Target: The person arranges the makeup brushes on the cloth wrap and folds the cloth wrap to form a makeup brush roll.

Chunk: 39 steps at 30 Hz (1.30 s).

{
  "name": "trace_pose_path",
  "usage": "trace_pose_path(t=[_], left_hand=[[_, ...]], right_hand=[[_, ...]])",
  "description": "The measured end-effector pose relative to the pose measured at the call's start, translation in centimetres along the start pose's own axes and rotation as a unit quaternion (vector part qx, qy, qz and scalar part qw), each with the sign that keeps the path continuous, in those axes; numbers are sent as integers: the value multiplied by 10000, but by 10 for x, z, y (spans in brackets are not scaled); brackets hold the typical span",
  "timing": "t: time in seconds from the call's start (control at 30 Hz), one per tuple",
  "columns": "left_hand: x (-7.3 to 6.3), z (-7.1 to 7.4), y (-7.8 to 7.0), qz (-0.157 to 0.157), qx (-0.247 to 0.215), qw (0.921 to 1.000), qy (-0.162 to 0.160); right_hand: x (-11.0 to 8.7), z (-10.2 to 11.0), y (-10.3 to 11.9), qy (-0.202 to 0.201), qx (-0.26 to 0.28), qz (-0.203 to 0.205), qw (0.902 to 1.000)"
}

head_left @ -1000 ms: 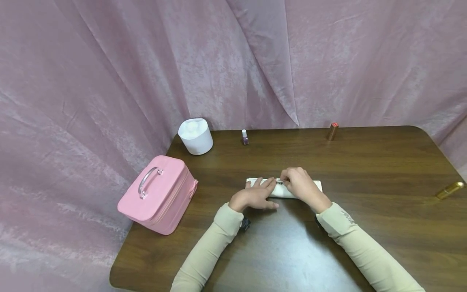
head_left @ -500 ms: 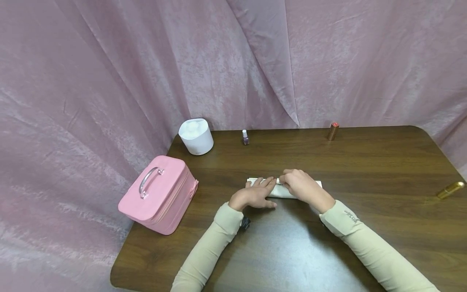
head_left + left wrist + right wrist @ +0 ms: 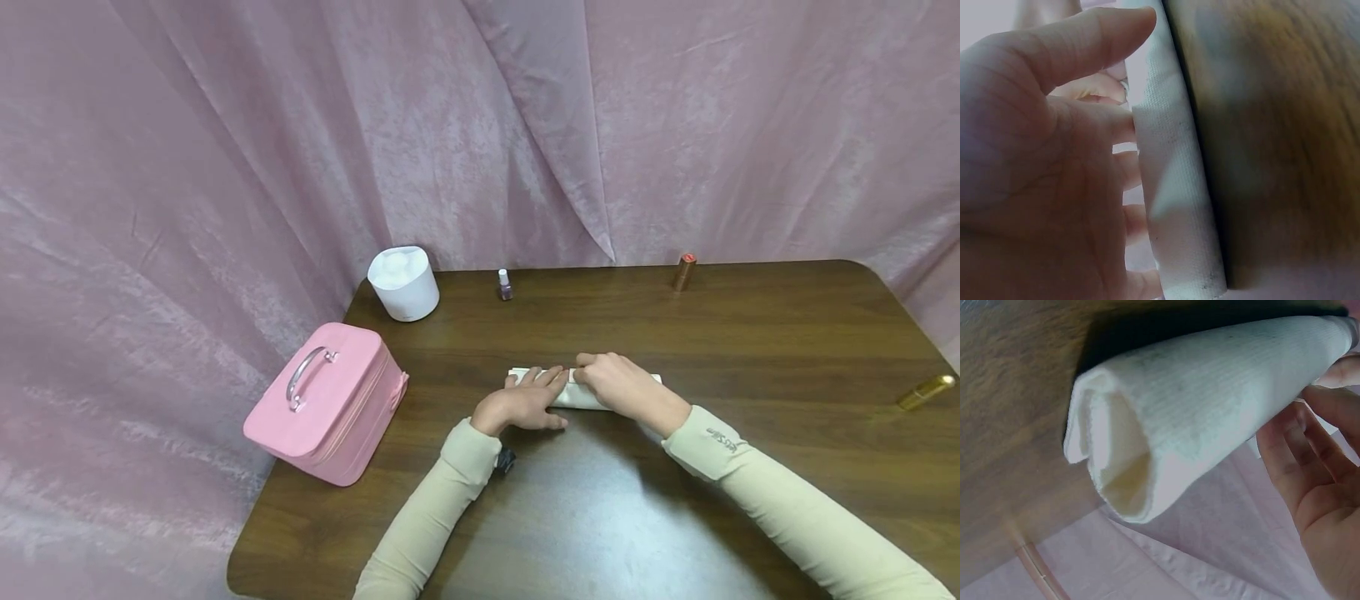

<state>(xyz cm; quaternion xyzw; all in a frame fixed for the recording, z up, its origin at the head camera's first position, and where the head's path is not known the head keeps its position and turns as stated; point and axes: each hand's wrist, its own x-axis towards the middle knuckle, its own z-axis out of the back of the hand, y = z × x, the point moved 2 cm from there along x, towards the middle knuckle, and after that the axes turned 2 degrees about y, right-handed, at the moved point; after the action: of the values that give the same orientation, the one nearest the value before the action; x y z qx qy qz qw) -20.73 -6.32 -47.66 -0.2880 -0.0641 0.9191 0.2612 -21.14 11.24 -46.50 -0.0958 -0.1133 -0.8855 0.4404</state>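
Observation:
A white ribbed-fabric roll [image 3: 579, 397], folded in layers and hollow at its end, lies across the middle of the table. On its left half rests my left hand [image 3: 521, 406], fingers spread and fairly straight; the left wrist view shows the thumb [image 3: 1097, 40] stretched along the roll. My right hand [image 3: 618, 385] has its fingers curled at the middle of the roll's upper side and pinches there. In the right wrist view a small shiny bit shows between the curled fingers [image 3: 1279, 450] and the fabric; what it is cannot be made out.
A pink case [image 3: 330, 404] with a metal handle stands at the left. Behind are a white tub [image 3: 408, 292] with fluffy white contents, a nail polish bottle [image 3: 506, 289] and a copper-coloured tube [image 3: 684, 273]. A gold tube [image 3: 926, 392] lies far right. A pink curtain [image 3: 480, 125] hangs behind the table.
The right forearm has swung outward to the right, and the right hand's fingers now cover the metallic piece visible earlier on the roll. My left hand stays nearly still.

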Motion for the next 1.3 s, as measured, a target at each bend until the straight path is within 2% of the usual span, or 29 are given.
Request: trace_pose_path(t=[0.2, 0.4, 0.6, 0.7, 0.87, 1.0, 1.13, 1.3], left_hand=[[-7, 1, -6, 77, 146, 9999, -21], [-5, 0, -9, 241, 249, 9994, -76], [8, -14, -6, 460, 341, 9984, 7], [7, -12, -9, 507, 330, 9982, -38], [1, -3, -17, 596, 375, 9971, -289], [4, -2, -20, 686, 334, 9963, -391], [8, -2, -23, 696, 335, 9956, -532], [14, -2, -25, 567, 372, 9955, -665]], right_hand=[[1, -2, -1, 59, 707, -337, 9969], [2, -1, 0, 79, 900, -748, 9931], [-2, -5, 7, -58, 431, -730, 9964], [-5, -1, 10, -11, 238, -719, 9971], [-11, 4, 10, 375, 363, -933, 9943], [-17, 4, 8, 667, 473, -1040, 9912], [-22, 3, 5, 643, 549, -1070, 9907], [-25, 6, -1, 556, 592, -1089, 9907]])
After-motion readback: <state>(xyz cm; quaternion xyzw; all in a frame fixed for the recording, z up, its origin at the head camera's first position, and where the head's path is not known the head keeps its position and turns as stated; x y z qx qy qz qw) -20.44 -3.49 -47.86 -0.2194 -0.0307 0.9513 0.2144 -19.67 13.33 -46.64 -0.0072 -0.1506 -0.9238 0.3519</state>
